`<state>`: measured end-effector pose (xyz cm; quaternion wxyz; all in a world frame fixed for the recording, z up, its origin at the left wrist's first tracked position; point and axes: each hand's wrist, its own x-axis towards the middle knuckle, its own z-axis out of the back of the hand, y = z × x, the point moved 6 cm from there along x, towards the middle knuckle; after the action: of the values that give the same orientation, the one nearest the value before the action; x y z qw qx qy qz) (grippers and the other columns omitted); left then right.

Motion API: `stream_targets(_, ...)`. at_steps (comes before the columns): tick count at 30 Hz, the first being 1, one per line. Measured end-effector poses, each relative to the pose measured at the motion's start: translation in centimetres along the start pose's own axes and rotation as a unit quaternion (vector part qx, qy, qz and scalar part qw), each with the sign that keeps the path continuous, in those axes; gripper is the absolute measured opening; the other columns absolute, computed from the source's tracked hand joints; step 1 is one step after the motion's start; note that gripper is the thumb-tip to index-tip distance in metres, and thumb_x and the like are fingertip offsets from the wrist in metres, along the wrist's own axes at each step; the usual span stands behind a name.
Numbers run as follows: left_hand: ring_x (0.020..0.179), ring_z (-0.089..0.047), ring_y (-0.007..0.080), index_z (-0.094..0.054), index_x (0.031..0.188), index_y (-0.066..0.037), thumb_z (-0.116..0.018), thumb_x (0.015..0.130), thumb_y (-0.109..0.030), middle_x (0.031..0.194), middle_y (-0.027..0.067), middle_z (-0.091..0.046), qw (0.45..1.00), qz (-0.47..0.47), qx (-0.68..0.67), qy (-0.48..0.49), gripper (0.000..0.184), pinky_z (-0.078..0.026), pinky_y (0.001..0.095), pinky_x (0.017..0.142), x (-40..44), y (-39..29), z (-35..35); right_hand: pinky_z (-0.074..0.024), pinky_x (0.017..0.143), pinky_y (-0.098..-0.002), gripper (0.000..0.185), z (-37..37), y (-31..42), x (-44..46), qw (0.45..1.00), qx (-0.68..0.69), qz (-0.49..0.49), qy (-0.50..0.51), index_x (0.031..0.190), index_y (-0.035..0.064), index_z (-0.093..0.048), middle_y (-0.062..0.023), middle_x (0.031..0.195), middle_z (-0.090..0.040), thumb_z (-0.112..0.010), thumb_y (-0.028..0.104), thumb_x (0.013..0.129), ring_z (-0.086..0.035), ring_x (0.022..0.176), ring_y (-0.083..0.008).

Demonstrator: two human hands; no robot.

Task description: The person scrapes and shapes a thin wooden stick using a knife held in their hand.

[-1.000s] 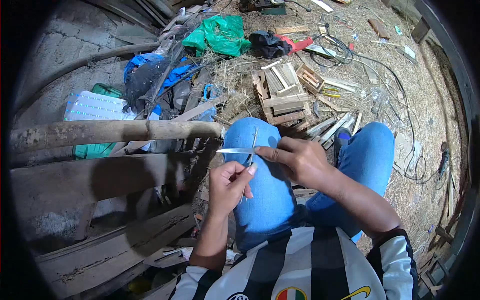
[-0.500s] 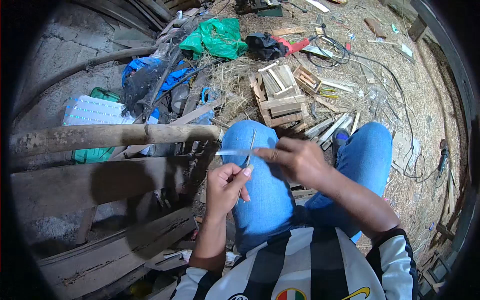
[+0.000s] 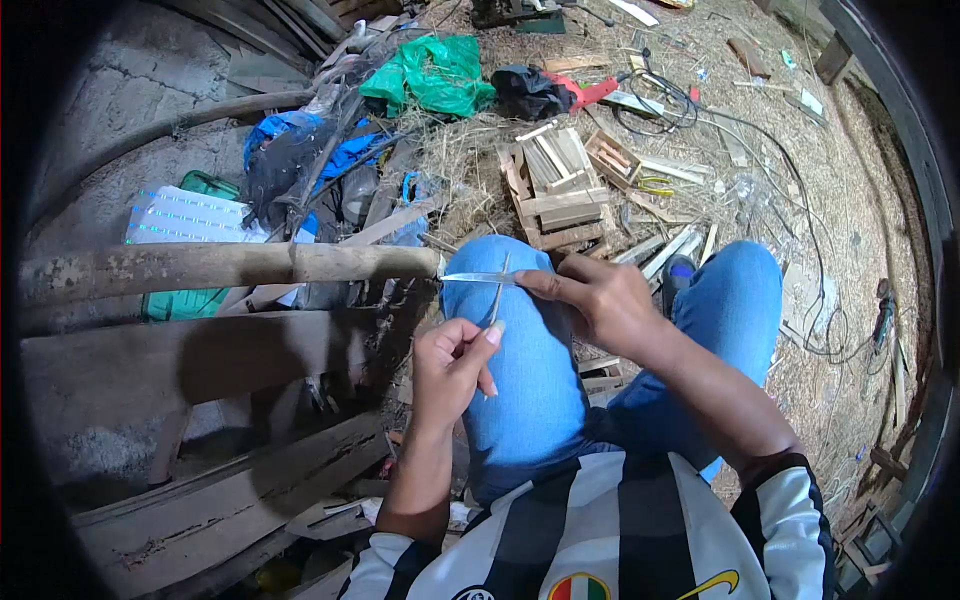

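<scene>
My left hand (image 3: 452, 365) pinches a thin stick (image 3: 497, 302) between thumb and fingers, above my left knee. The stick points up and away from me, its lower end showing below the fingers. In my right hand (image 3: 600, 300) is a knife (image 3: 470, 278), gripped with the index finger stretched along it. Its pale blade points left and lies across the upper part of the stick. The handle is hidden inside the right hand. Both hands are over the blue jeans (image 3: 525, 400).
A wooden pole (image 3: 230, 264) runs in from the left, ending by my knee. Ahead lie stacked wood pieces (image 3: 565, 205), a small wooden box (image 3: 612, 160), yellow-handled pliers (image 3: 655, 186) and a green plastic bag (image 3: 430, 75). A black cable (image 3: 790, 160) loops across the straw-covered ground at right.
The knife blade has moved slightly up along the stick, and its tilt has changed a little. My right hand has shifted slightly up and right; my left hand keeps its pinch.
</scene>
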<state>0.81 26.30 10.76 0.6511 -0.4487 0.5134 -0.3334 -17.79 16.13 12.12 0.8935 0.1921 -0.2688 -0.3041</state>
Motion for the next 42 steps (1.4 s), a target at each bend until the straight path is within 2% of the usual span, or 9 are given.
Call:
stream_targets(4, 0.041, -0.053, 0.0104, -0.063, 0.074, 0.0, -0.074, 0.095, -0.013, 0.065, 0.0047, -0.061, 1.0, 0.011, -0.009, 0.005, 0.027, -0.043, 0.0263, 0.037, 0.4, -0.1, 0.0, -0.0535, 0.051, -0.0398, 0.049, 0.1, 1.2, -0.3, 0.999, -0.026, 0.025, 0.019, 0.127, 0.0291, -0.072, -0.0032, 0.078, -0.059, -0.074, 0.016, 0.08, -0.066, 0.065, -0.0238)
stream_targets(6, 0.041, -0.053, 0.0103, -0.063, 0.074, 0.0, -0.074, 0.095, -0.013, 0.065, 0.0048, -0.061, 1.0, -0.005, -0.01, 0.007, 0.027, -0.043, 0.0262, 0.037, 0.1, -0.1, 0.1, -0.0542, 0.052, -0.0404, 0.051, -0.2, -1.4, 0.1, 1.0, -0.005, -0.022, -0.013, 0.129, 0.0297, -0.071, -0.0045, 0.081, -0.06, -0.075, 0.017, 0.079, -0.068, 0.067, -0.025)
stream_targets(8, 0.04, -0.053, 0.0093, -0.063, 0.074, 0.0, -0.073, 0.096, -0.013, 0.062, 0.0034, -0.06, 1.0, 0.0, -0.014, 0.008, 0.027, -0.042, 0.025, 0.037, 0.0, -0.1, 0.1, -0.0553, 0.054, -0.0401, 0.054, -0.3, -0.6, 0.3, 1.0, -0.006, -0.025, 0.012, 0.125, 0.026, -0.074, -0.0054, 0.082, -0.063, -0.074, 0.007, 0.075, -0.067, 0.066, -0.026)
stream_targets(10, 0.04, -0.054, 0.0083, -0.064, 0.074, 0.001, -0.073, 0.097, -0.014, 0.059, 0.0021, -0.058, 1.0, 0.004, -0.022, 0.01, 0.028, -0.042, 0.0238, 0.037, 0.3, -0.2, 0.0, -0.0561, 0.056, -0.0408, 0.056, -0.1, 1.5, -0.1, 0.999, 0.029, 0.039, 0.006, 0.127, 0.0261, -0.073, -0.0063, 0.084, -0.063, -0.076, 0.008, 0.074, -0.067, 0.067, -0.0263)
stream_targets(12, 0.04, -0.054, 0.0085, -0.064, 0.075, 0.001, -0.072, 0.097, -0.014, 0.061, 0.0034, -0.06, 1.0, -0.005, -0.014, 0.014, 0.028, -0.041, 0.0237, 0.037, 0.0, 0.2, 0.4, -0.0556, 0.055, -0.0414, 0.055, -0.6, -2.3, -0.1, 0.998, -0.024, -0.052, 0.001, 0.13, 0.0296, -0.07, -0.0046, 0.084, -0.062, -0.073, 0.013, 0.078, -0.068, 0.066, -0.0279)
stream_targets(15, 0.04, -0.054, 0.0085, -0.065, 0.075, 0.001, -0.072, 0.097, -0.014, 0.063, 0.0042, -0.062, 0.999, -0.013, -0.029, 0.022, 0.028, -0.041, 0.0234, 0.037, -0.1, 0.3, 0.6, -0.0553, 0.056, -0.0414, 0.054, 0.2, -3.3, 0.4, 0.997, -0.004, -0.074, -0.017, 0.129, 0.0291, -0.071, -0.005, 0.084, -0.063, -0.073, 0.012, 0.078, -0.068, 0.066, -0.0286)
stream_targets(17, 0.04, -0.054, 0.0084, -0.065, 0.076, 0.001, -0.072, 0.098, -0.015, 0.063, 0.004, -0.062, 0.999, -0.002, -0.042, 0.021, 0.028, -0.041, 0.0233, 0.037, -0.1, 0.0, 0.4, -0.0559, 0.057, -0.0417, 0.056, 1.1, -1.5, 0.4, 0.997, 0.045, -0.046, -0.039, 0.128, 0.0207, -0.073, -0.0064, 0.083, -0.066, -0.072, 0.001, 0.076, -0.069, 0.07, -0.029)
stream_targets(24, 0.042, -0.053, 0.0066, -0.065, 0.077, 0.0, -0.073, 0.097, -0.014, 0.063, 0.0028, -0.062, 1.0, 0.006, -0.005, 0.016, 0.026, -0.04, 0.0223, 0.038, -0.3, -0.2, 0.4, -0.0548, 0.055, -0.0398, 0.061, 0.5, 1.3, 0.0, 0.999, 0.041, -0.007, 0.024, 0.131, 0.0237, -0.072, -0.0045, 0.078, -0.06, -0.074, 0.003, 0.074, -0.065, 0.064, -0.0254)
stream_targets(42, 0.039, -0.049, 0.0048, -0.061, 0.071, -0.003, -0.076, 0.093, -0.009, 0.057, -0.0016, -0.055, 1.0, -0.016, 0.011, 0.012, 0.027, -0.037, 0.0218, 0.036, 0.1, -0.7, 0.1, -0.054, 0.054, -0.0413, 0.062, 0.6, -0.7, 0.4, 0.999, 0.03, -0.022, 0.023, 0.13, 0.0259, -0.072, -0.0031, 0.079, -0.061, -0.073, 0.003, 0.073, -0.066, 0.066, -0.0257)
